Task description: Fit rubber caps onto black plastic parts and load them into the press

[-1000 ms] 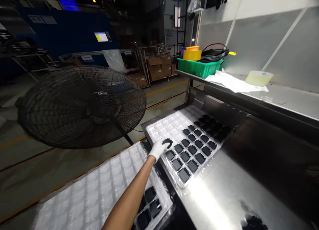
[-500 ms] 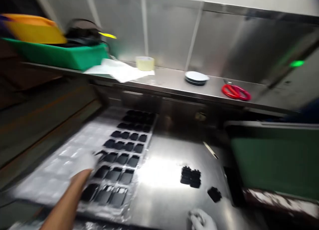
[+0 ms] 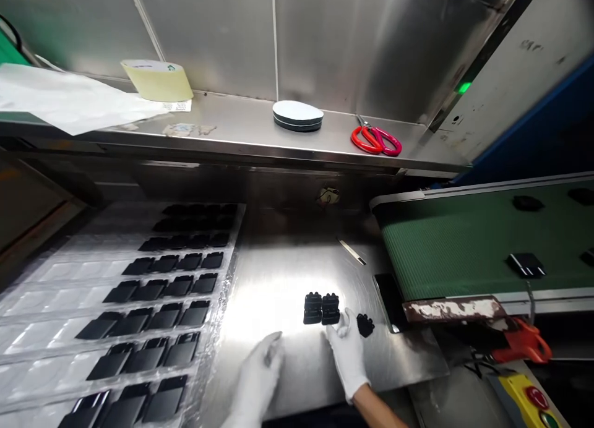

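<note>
Both my hands wear white gloves and hover low over a steel worktop. My right hand is open, its fingertips next to two black plastic parts lying side by side; a third black part lies just right of the fingers. My left hand is open too, fingers stretched toward the parts, holding nothing. To the left lies a clear blister tray with several black parts seated in its pockets.
A green conveyor belt at the right carries black parts. On the shelf behind lie red scissors, a round tape stack, a yellow roll and white paper. Red and yellow controls sit at lower right.
The view swung right from the tray and fan to the worktop. My left hand left the tray and came to the middle; my right hand moved up beside the loose black parts.
</note>
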The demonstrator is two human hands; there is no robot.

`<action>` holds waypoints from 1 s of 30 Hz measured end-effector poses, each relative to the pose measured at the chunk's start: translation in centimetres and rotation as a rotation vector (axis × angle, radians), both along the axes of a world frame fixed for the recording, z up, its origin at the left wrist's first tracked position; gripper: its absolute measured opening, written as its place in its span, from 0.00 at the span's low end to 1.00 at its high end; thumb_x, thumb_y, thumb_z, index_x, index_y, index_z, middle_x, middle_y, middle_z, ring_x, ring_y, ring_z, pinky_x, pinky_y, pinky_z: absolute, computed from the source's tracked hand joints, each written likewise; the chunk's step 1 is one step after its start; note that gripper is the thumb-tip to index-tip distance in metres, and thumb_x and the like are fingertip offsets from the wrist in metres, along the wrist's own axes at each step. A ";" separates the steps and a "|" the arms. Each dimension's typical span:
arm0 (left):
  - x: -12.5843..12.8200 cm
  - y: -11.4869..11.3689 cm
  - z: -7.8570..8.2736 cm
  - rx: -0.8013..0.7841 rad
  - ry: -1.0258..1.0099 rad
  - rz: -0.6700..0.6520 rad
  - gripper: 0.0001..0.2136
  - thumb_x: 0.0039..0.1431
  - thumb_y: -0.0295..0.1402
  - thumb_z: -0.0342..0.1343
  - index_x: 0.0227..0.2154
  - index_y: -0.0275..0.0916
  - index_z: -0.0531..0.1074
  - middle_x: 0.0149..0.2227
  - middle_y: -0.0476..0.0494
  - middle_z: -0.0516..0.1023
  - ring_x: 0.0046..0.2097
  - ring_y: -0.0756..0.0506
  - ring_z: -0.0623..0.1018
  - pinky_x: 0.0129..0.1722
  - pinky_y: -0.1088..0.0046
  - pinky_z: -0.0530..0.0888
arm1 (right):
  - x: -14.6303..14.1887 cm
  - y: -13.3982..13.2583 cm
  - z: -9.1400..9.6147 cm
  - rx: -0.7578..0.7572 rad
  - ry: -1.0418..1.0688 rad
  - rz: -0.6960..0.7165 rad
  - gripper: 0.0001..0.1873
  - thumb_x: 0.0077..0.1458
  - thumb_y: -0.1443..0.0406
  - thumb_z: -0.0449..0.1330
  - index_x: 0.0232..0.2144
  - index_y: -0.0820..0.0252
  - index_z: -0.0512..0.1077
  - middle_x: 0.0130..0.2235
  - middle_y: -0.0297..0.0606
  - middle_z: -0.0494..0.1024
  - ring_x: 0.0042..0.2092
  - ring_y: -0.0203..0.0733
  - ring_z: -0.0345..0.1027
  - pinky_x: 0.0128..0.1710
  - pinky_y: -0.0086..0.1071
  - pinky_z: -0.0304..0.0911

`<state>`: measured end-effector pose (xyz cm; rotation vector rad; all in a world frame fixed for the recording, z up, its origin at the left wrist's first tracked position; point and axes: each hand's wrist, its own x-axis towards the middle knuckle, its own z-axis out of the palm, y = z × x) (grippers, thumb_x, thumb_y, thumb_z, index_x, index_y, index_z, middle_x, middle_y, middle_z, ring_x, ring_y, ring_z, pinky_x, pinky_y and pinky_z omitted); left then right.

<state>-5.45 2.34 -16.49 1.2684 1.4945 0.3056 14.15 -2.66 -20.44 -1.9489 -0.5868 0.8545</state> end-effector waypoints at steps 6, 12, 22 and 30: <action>3.5 -6.0 -2.9 -0.176 -0.176 -0.109 0.21 0.49 0.41 0.62 0.43 0.34 0.76 0.28 0.46 0.73 0.34 0.41 0.76 0.43 0.63 0.74 | 6.3 -4.2 0.1 -0.054 -0.259 -0.145 0.41 0.54 0.56 0.62 0.65 0.61 0.51 0.43 0.40 0.66 0.46 0.51 0.63 0.52 0.46 0.57; 4.0 -6.0 -2.8 -0.276 -0.260 -0.212 0.20 0.48 0.37 0.63 0.44 0.35 0.74 0.29 0.49 0.69 0.33 0.45 0.73 0.41 0.65 0.74 | 9.5 -2.7 -1.7 0.033 0.032 0.013 0.33 0.46 0.69 0.65 0.56 0.63 0.63 0.41 0.37 0.74 0.39 0.43 0.69 0.48 0.43 0.65; 5.9 -2.6 9.7 -0.099 -0.504 -0.248 0.26 0.48 0.26 0.63 0.52 0.42 0.67 0.44 0.44 0.76 0.41 0.43 0.76 0.44 0.66 0.73 | 3.7 -3.7 15.6 0.058 0.315 0.442 0.35 0.40 0.75 0.64 0.53 0.55 0.70 0.41 0.34 0.78 0.39 0.42 0.74 0.40 0.33 0.68; 6.4 -4.7 15.9 -0.080 -0.527 0.032 0.15 0.40 0.26 0.71 0.33 0.37 0.76 0.33 0.47 0.82 0.39 0.40 0.80 0.40 0.70 0.75 | 1.9 -3.2 21.1 0.087 0.229 0.584 0.33 0.36 0.77 0.66 0.47 0.48 0.77 0.38 0.31 0.78 0.38 0.41 0.73 0.43 0.33 0.69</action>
